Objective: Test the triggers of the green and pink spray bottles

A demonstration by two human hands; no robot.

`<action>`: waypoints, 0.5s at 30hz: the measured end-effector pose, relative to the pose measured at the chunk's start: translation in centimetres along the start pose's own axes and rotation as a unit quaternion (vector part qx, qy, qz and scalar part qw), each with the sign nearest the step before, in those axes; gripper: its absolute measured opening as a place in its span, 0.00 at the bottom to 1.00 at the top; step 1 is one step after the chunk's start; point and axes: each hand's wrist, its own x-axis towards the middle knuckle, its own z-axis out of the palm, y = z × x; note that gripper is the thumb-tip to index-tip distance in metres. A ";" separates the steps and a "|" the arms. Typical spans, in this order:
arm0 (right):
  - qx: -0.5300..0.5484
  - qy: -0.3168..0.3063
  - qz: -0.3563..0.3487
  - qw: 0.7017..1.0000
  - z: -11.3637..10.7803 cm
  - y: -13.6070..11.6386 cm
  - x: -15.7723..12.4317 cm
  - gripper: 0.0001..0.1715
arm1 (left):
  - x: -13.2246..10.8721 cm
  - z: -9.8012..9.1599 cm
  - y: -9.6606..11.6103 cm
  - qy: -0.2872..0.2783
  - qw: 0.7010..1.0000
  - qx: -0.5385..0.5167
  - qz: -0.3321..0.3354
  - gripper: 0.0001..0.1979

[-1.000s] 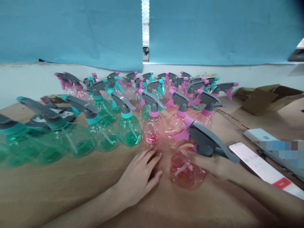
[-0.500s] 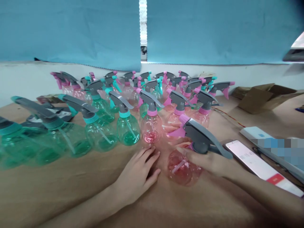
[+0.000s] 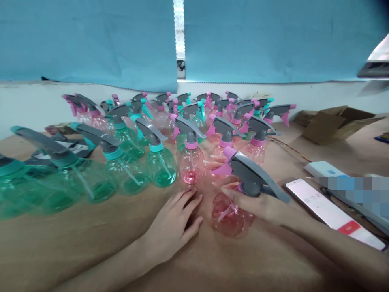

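Observation:
My right hand [image 3: 243, 198] is wrapped round the neck of a pink spray bottle [image 3: 231, 221], which has a grey head and a pink trigger. The bottle leans, and some liquid shows in its clear body. My left hand [image 3: 173, 219] lies on the table with fingers stretched out and holds nothing. Just beyond its fingertips stands another pink spray bottle [image 3: 191, 164] with a little liquid at the bottom. To the left of that one is a green spray bottle [image 3: 161, 166], first in a row of green bottles along the left.
Behind the front row stand several more pink and green spray bottles [image 3: 162, 111]. A phone [image 3: 334, 213] with a lit screen lies right of my right arm, near a white power strip [image 3: 323, 169]. An opened cardboard box [image 3: 330, 125] sits at the back right.
The whole view has shifted slightly, so things appear a little further left. My right hand still grips the pink spray bottle, and my left hand rests in the same place.

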 end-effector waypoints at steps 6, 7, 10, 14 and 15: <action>0.017 -0.010 0.000 1.000 0.0 -0.4 0.1 0.08 | -0.1 0.0 0.0 -0.003 1.000 0.000 -0.001 0.22; 0.019 -0.016 0.006 1.000 0.1 -0.4 0.1 0.08 | 0.0 0.0 0.0 -0.003 1.000 0.000 -0.003 0.22; 0.024 -0.030 0.022 0.999 0.2 0.0 0.0 0.07 | 0.0 0.1 0.1 -0.006 1.000 -0.004 -0.003 0.23; 0.022 -0.029 0.023 0.999 0.3 0.5 -0.2 0.04 | 0.0 0.0 0.2 -0.005 1.000 -0.005 -0.003 0.23; 0.017 -0.028 0.022 0.999 0.3 0.7 -0.3 0.04 | 0.0 -0.1 0.2 -0.005 1.000 -0.004 -0.003 0.23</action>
